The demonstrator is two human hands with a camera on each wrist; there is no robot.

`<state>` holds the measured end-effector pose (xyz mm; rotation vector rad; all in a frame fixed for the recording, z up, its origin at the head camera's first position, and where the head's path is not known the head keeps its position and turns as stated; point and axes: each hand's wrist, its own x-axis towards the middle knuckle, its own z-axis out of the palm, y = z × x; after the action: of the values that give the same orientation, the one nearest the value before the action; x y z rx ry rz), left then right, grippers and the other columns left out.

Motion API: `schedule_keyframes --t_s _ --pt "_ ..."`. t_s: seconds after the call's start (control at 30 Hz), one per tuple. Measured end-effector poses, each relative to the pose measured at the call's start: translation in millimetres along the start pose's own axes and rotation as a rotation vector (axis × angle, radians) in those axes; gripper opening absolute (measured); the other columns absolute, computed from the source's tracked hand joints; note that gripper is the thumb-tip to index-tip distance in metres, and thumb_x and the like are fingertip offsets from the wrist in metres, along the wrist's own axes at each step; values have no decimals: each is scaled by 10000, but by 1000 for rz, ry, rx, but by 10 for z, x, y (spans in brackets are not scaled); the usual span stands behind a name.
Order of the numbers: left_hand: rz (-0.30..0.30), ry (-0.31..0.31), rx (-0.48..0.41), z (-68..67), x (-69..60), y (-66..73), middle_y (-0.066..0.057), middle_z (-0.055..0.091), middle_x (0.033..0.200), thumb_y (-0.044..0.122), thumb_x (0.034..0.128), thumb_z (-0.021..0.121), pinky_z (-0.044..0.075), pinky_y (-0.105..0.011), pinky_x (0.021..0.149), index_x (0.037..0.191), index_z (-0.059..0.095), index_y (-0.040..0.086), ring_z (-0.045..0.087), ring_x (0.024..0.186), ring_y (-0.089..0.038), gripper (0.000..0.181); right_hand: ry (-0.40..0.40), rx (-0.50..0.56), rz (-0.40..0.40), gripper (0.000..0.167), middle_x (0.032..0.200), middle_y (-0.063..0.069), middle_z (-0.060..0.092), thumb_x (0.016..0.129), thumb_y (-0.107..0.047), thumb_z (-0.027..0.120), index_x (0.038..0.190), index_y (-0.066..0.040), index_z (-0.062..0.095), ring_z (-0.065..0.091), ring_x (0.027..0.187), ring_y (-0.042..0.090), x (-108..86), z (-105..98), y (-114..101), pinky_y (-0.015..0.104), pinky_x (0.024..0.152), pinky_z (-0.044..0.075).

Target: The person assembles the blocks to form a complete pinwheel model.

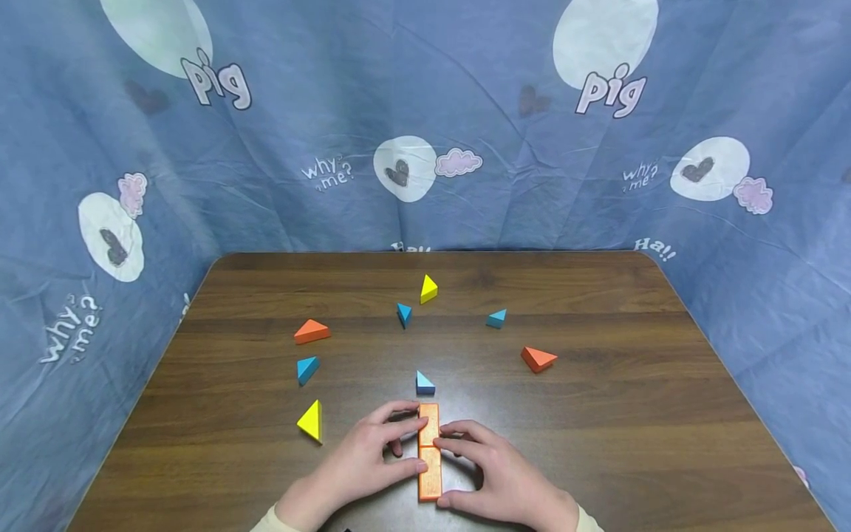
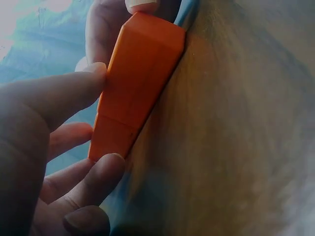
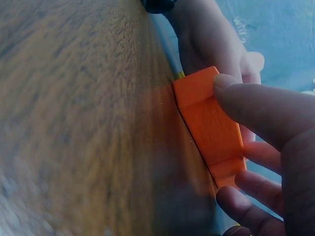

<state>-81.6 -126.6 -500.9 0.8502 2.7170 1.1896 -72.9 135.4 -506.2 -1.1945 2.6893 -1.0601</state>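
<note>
Two orange blocks, a far one [image 1: 429, 425] and a near one [image 1: 430, 476], stand end to end in a line on the table, touching. From the left, my left hand [image 1: 364, 458] touches them with its thumb and fingertips; my right hand [image 1: 500, 476] has its thumb at the near end and fingertips on the right side. In the left wrist view the orange block [image 2: 142, 64] lies between the fingers of both hands. The right wrist view shows the orange block [image 3: 209, 123] with a thumb at its edge. Just beyond the far block lies a light blue triangle [image 1: 425, 383].
On the wooden table [image 1: 631, 428], yellow triangles [image 1: 311, 422], [image 1: 428, 289] lie left and far. Red-orange triangles [image 1: 312, 332], [image 1: 538, 359] lie on either side. Blue triangles [image 1: 307, 369], [image 1: 404, 315], [image 1: 496, 318] are spread around. A blue printed cloth [image 1: 465, 214] hangs behind.
</note>
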Motion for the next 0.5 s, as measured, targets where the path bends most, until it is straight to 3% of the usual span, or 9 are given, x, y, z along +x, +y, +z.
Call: schedule_keyframes --t_s 0.3,0.5 --pt "98 96 15 64 -36 24 40 478 1410 443 851 769 475 -180 670 1252 702 142 561 762 21 506 -24 17 23 624 1376 -107 488 832 -570 728 1367 -277 594 510 1211 89 5 -9 2 382 952 480" --pt "113 103 51 77 -41 35 58 504 1382 448 867 751 470 -165 684 1234 712 144 553 773 33 479 13 7 -23 630 1372 -99 493 826 -544 750 1365 -256 598 506 1219 78 4 12 14 354 951 478"
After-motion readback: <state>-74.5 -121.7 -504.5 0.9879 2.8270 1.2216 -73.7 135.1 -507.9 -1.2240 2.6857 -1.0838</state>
